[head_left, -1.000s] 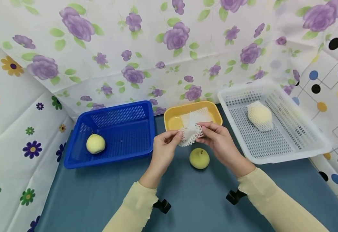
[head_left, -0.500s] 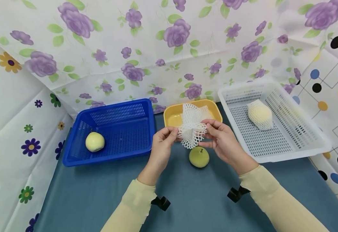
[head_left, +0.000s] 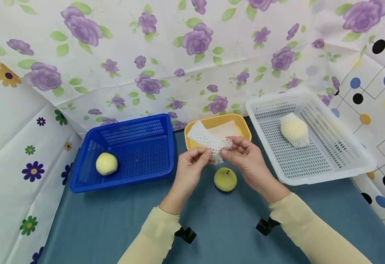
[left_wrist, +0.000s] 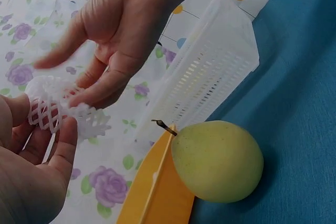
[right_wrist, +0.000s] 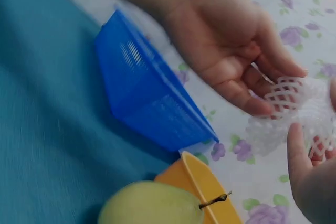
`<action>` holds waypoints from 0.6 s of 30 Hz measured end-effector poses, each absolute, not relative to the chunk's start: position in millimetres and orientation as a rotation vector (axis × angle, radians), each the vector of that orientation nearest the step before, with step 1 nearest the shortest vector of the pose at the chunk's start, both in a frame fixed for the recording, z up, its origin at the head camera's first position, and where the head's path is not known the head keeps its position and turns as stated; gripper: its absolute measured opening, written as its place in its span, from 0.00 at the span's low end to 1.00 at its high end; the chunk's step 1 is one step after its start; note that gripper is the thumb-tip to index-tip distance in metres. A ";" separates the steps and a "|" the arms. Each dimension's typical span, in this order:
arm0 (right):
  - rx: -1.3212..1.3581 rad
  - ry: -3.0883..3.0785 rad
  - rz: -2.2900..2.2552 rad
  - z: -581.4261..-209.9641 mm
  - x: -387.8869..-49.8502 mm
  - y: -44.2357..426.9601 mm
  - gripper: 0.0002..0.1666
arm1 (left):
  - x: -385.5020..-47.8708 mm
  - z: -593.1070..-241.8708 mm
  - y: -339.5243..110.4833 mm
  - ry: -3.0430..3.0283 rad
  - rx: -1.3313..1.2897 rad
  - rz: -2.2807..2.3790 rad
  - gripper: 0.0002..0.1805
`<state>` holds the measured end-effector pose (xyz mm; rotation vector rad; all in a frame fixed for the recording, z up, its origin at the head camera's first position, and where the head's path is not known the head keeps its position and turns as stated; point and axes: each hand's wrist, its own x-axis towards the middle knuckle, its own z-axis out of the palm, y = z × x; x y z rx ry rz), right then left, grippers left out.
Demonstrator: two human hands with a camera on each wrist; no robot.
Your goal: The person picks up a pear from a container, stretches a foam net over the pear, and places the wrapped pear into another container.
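Note:
A white foam fruit net [head_left: 205, 136] is held between my two hands above the front edge of the yellow tray [head_left: 192, 143]. My left hand [head_left: 191, 167] pinches its near end between thumb and fingers. At the other side of that gathered, frilled end, my right hand [head_left: 249, 164] has thumb and fingers around the mesh; in the left wrist view, part of this hand [left_wrist: 126, 30] is blurred. Right below the hands, a bare green pear [head_left: 225, 179] stands on the table, its stem up. Another flat foam net [head_left: 228, 128] lies in the tray.
On the left, a blue basket [head_left: 136, 161] holds one pale pear [head_left: 106, 164]. A white basket [head_left: 327, 161] on the right holds a pear in a foam net [head_left: 294, 131]. Floral cloth [head_left: 166, 99] hangs behind the blue-green table [head_left: 119, 220].
The foam net has turned, so its far end now points left over the tray. My hands have drawn closer together around its near end, after spreading it half a second ago.

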<state>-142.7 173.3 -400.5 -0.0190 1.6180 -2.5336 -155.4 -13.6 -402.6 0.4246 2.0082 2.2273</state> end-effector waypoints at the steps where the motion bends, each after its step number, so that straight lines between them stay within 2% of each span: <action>1: -0.010 1.677 -2.517 -401.3 -142.3 172.7 0.26 | -155.6 -402.5 -13.9 2.006 0.418 2.232 0.17; 6: 0.052 1.714 -2.479 -399.9 -142.6 174.7 0.17 | -155.8 -401.8 -15.3 1.953 0.364 2.274 0.18; 13: 0.062 1.354 -2.568 -394.0 -143.2 179.9 0.13 | -156.7 -402.6 -17.7 1.975 0.191 2.301 0.17; 18: 0.052 1.285 -2.578 -392.8 -143.9 179.9 0.12 | -156.6 -401.5 -17.5 1.898 0.170 2.358 0.17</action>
